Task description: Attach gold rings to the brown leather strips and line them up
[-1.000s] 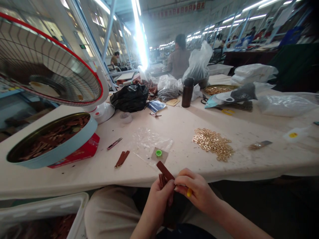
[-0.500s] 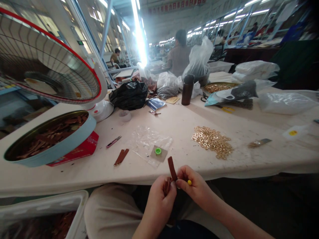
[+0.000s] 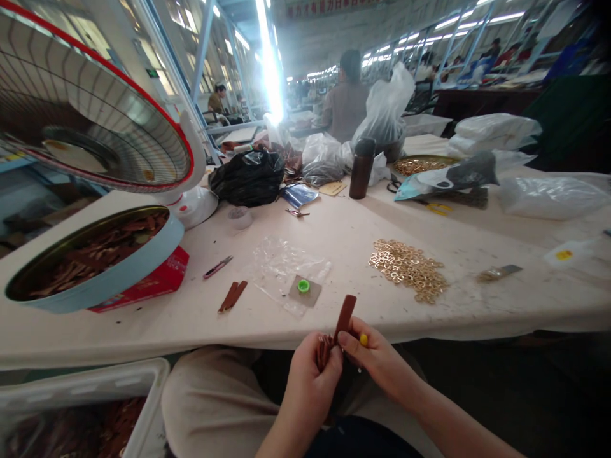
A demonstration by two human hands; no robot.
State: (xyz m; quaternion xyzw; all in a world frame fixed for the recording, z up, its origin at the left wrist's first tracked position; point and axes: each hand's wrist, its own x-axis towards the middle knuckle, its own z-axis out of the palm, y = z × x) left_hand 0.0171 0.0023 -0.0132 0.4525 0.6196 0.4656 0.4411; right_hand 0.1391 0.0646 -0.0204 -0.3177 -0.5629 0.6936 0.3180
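My left hand is closed round a small bundle of folded brown leather strips. One longer brown leather strip sticks up between the hands, tilted to the right. The thumb and fingers of my right hand pinch its lower part. A slim thing with a yellow end shows in my right hand; the rest of it is mostly hidden by the fingers. Both hands are over my lap, at the table's front edge. Beyond them lies a green cup-like piece on a small grey square.
Gold metal rings lie heaped on the table at right. Two brown strips and a pink-handled snipper lie at left. A round tin of strips stands near a fan. A white crate sits below, left.
The upright leather strip has moved right and now leans rightward. My right thumb has shifted up onto it. My left hand keeps its bundle.
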